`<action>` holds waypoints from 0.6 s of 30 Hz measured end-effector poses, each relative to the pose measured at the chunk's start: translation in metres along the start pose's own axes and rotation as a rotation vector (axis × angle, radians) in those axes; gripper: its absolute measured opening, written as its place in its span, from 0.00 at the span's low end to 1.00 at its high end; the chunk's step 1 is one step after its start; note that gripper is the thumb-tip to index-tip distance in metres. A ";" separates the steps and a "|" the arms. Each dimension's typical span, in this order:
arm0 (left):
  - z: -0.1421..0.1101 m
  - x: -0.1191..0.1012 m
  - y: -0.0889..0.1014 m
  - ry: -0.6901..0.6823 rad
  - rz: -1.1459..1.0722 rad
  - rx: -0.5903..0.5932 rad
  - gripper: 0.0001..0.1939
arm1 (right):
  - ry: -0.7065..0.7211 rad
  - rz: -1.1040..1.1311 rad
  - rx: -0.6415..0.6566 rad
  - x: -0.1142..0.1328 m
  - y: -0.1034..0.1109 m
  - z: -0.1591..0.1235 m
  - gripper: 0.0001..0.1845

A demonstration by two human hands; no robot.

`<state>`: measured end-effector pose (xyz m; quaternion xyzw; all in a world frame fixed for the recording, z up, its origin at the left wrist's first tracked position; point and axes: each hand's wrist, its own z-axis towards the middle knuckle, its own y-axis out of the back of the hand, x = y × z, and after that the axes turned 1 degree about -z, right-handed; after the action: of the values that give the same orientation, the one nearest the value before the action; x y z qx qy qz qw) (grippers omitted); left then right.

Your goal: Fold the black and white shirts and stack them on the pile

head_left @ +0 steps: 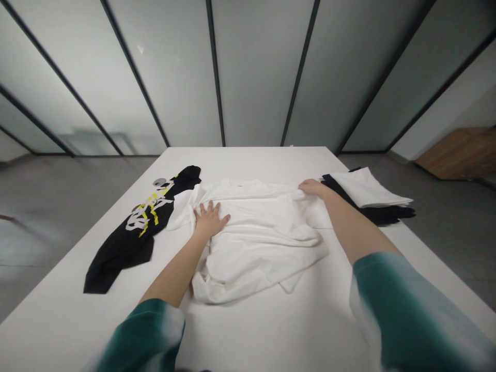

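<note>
A white T-shirt (259,227) lies spread on the white table with its neckline at the far side. Its body is wrinkled, and the near hem is bunched and slanted. My left hand (211,220) rests flat on the shirt's left part, fingers spread. At the far right shoulder of the shirt is my right hand (312,187), its fingers close together and closed on the fabric; the fingertips are partly hidden. The right sleeve lies partly under my right forearm.
A black garment with white and yellow print (132,227) lies crumpled along the left of the table (248,336). On the right edge sits a stack of folded clothes, a white one (372,188) over black ones (387,214). Frosted glass panels (256,77) stand behind.
</note>
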<state>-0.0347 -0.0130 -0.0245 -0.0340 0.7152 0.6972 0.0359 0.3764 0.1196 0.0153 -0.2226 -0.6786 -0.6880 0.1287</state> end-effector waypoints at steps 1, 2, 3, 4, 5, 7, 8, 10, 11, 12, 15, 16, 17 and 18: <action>0.000 0.000 0.000 0.002 0.012 -0.001 0.42 | -0.032 -0.031 0.080 -0.003 0.002 0.002 0.07; 0.000 0.000 -0.001 0.004 0.024 -0.002 0.41 | -0.072 -0.084 0.171 -0.005 0.004 0.003 0.06; 0.000 0.000 -0.001 0.007 0.036 -0.003 0.41 | -0.107 -0.138 0.242 -0.007 0.006 0.003 0.06; 0.000 -0.001 -0.001 0.008 0.045 -0.003 0.41 | -0.129 -0.185 0.272 -0.009 0.008 0.003 0.06; 0.000 -0.001 -0.002 0.009 0.052 -0.004 0.41 | -0.137 -0.222 0.259 -0.010 0.010 0.002 0.06; 0.000 -0.001 -0.001 0.010 0.059 -0.002 0.41 | -0.111 -0.253 0.120 -0.011 0.011 0.001 0.07; 0.000 -0.001 -0.001 0.012 0.063 0.002 0.41 | -0.090 -0.250 0.027 -0.012 0.012 0.001 0.11; 0.000 -0.001 0.000 0.014 0.069 0.009 0.41 | -0.031 -0.217 -0.130 -0.012 0.011 0.002 0.19; 0.000 -0.001 0.000 0.015 0.071 0.014 0.41 | 0.010 -0.195 -0.198 -0.012 0.010 0.002 0.22; 0.000 -0.002 0.001 0.017 0.071 0.018 0.41 | 0.054 -0.176 -0.253 -0.013 0.009 0.002 0.23; 0.000 -0.002 0.001 0.022 0.064 0.025 0.41 | 0.119 -0.203 -0.281 -0.018 0.000 -0.007 0.23; 0.000 -0.002 0.001 0.022 0.064 0.026 0.41 | 0.124 -0.241 -0.254 -0.021 -0.005 -0.014 0.23; 0.000 -0.002 0.002 0.022 0.066 0.027 0.41 | 0.133 -0.288 -0.219 -0.024 -0.011 -0.023 0.24; 0.000 -0.002 0.002 0.021 0.069 0.029 0.41 | 0.150 -0.339 -0.178 -0.027 -0.017 -0.033 0.26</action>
<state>-0.0326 -0.0134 -0.0225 -0.0162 0.7263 0.6872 0.0047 0.3875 0.0839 -0.0122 -0.0639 -0.6313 -0.7718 0.0410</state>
